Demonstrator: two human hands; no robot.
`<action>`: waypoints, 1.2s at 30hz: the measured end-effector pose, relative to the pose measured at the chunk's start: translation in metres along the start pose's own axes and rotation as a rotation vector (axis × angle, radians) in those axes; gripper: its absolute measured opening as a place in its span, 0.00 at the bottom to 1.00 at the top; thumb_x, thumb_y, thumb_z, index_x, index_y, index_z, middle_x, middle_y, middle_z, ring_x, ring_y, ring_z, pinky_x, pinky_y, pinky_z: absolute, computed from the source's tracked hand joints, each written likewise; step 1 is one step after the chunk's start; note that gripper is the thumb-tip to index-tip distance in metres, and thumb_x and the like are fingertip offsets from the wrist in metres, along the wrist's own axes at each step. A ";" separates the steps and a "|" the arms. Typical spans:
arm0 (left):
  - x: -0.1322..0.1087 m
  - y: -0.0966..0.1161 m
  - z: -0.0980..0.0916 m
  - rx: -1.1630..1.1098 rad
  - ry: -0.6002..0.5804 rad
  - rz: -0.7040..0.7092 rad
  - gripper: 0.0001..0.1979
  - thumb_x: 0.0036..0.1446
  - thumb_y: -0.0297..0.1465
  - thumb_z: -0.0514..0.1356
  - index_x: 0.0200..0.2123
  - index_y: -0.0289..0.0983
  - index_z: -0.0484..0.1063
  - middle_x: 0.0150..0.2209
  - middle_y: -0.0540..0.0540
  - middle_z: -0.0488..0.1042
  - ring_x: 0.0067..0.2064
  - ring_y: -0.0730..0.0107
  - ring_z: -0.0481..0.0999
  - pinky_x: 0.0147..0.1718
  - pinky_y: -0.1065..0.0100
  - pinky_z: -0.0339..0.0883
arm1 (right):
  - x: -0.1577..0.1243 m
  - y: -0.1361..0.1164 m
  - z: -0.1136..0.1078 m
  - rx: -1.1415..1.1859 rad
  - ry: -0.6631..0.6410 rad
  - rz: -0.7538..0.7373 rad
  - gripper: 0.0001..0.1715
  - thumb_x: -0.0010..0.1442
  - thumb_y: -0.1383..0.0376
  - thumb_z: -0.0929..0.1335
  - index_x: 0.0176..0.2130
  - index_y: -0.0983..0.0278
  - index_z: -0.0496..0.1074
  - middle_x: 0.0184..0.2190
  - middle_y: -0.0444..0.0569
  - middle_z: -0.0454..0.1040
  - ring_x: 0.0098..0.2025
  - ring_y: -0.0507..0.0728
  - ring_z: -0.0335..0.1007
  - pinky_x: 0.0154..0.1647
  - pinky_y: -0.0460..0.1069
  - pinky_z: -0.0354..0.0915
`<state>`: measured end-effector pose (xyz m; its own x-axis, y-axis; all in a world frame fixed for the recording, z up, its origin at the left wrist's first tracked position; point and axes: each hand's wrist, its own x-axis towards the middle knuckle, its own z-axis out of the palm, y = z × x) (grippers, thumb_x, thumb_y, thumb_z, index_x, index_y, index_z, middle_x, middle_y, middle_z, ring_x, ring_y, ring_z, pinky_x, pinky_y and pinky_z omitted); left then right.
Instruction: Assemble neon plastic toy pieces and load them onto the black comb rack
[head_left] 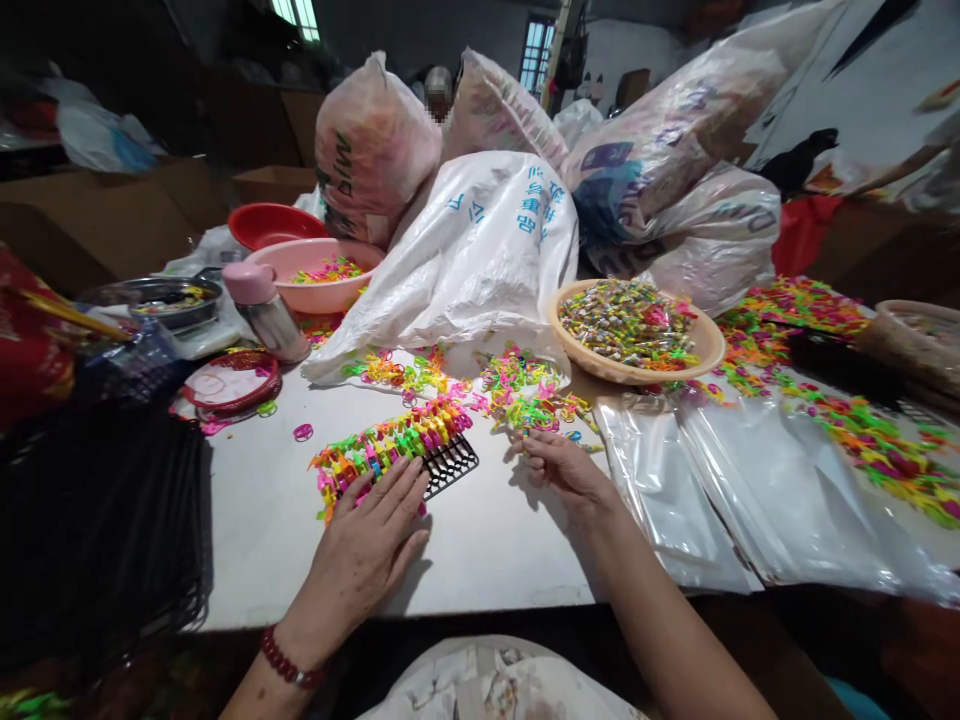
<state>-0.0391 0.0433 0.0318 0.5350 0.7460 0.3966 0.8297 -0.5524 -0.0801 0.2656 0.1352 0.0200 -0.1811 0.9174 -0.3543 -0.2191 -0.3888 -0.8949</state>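
Note:
My left hand (379, 535) lies flat, fingers stretched out, over the near side of a black plastic grid rack (450, 466). Rows of small colourful plastic pieces (390, 440) in pink, yellow, green and orange fill most of the rack; its right end shows bare slots. To the right, my right hand (562, 468) is pinched at the near edge of a loose pile of bright plastic pieces (525, 395). A small piece seems to be between its fingertips, mostly hidden. One pink ring-shaped piece (303, 432) lies alone on the white table (480, 560).
A white woven sack (480, 260) stands behind the pile. A peach basin (709, 350) of small pieces sits right, above clear plastic bags (652, 490). Black racks (97, 510) are stacked left, near a pink-lidded bottle (266, 315). Another person is in the background.

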 end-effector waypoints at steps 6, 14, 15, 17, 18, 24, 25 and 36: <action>0.000 0.000 0.000 -0.029 -0.008 -0.009 0.27 0.65 0.37 0.55 0.65 0.39 0.60 0.67 0.45 0.60 0.66 0.59 0.61 0.62 0.56 0.51 | -0.002 0.005 0.009 -0.168 0.071 -0.103 0.19 0.47 0.56 0.78 0.33 0.66 0.74 0.22 0.41 0.69 0.19 0.46 0.57 0.17 0.43 0.53; 0.003 0.002 -0.010 -0.129 -0.101 -0.088 0.32 0.68 0.34 0.50 0.71 0.35 0.44 0.68 0.39 0.56 0.69 0.59 0.56 0.65 0.53 0.46 | -0.012 0.033 0.065 -0.429 -0.057 -0.209 0.18 0.52 0.53 0.74 0.32 0.64 0.74 0.24 0.46 0.75 0.29 0.55 0.72 0.32 0.50 0.68; 0.003 0.002 -0.010 -0.144 -0.109 -0.102 0.32 0.68 0.34 0.49 0.71 0.34 0.41 0.68 0.38 0.56 0.69 0.60 0.56 0.66 0.53 0.45 | -0.012 0.040 0.074 -0.421 -0.096 -0.222 0.17 0.53 0.52 0.73 0.34 0.64 0.74 0.26 0.46 0.76 0.30 0.56 0.73 0.33 0.50 0.69; 0.003 0.001 -0.012 -0.170 -0.122 -0.117 0.33 0.69 0.33 0.48 0.71 0.34 0.37 0.69 0.38 0.55 0.70 0.62 0.55 0.67 0.53 0.42 | -0.009 0.052 0.091 -0.411 -0.179 -0.276 0.17 0.55 0.52 0.72 0.37 0.63 0.74 0.30 0.46 0.76 0.31 0.56 0.73 0.33 0.50 0.69; 0.003 0.001 -0.012 -0.178 -0.126 -0.121 0.33 0.69 0.32 0.47 0.72 0.35 0.36 0.69 0.39 0.54 0.70 0.62 0.55 0.67 0.53 0.41 | -0.006 0.058 0.098 -0.439 -0.209 -0.319 0.17 0.56 0.52 0.71 0.37 0.62 0.74 0.31 0.46 0.76 0.32 0.56 0.72 0.33 0.49 0.68; 0.003 0.001 -0.013 -0.216 -0.114 -0.128 0.33 0.69 0.31 0.46 0.72 0.36 0.34 0.69 0.38 0.54 0.70 0.63 0.55 0.67 0.53 0.43 | 0.016 0.082 0.110 -0.684 -0.280 -0.572 0.15 0.62 0.56 0.67 0.33 0.64 0.74 0.27 0.44 0.73 0.30 0.53 0.65 0.31 0.46 0.60; 0.003 0.001 -0.013 -0.221 -0.115 -0.128 0.33 0.69 0.31 0.46 0.72 0.36 0.34 0.69 0.38 0.54 0.70 0.63 0.55 0.67 0.52 0.43 | 0.019 0.083 0.109 -0.698 -0.296 -0.584 0.13 0.62 0.58 0.67 0.33 0.64 0.73 0.27 0.44 0.73 0.30 0.53 0.65 0.31 0.46 0.59; 0.005 0.001 -0.017 -0.111 -0.178 -0.071 0.29 0.68 0.35 0.49 0.70 0.38 0.48 0.70 0.41 0.52 0.69 0.60 0.56 0.66 0.54 0.43 | 0.034 0.074 0.109 -1.024 -0.407 -0.660 0.07 0.53 0.72 0.68 0.34 0.63 0.74 0.30 0.45 0.74 0.32 0.54 0.66 0.34 0.46 0.61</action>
<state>-0.0379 0.0400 0.0494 0.5039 0.8327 0.2293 0.8487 -0.5267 0.0475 0.1390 0.1282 -0.0292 -0.6384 0.7485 0.1794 0.4216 0.5351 -0.7321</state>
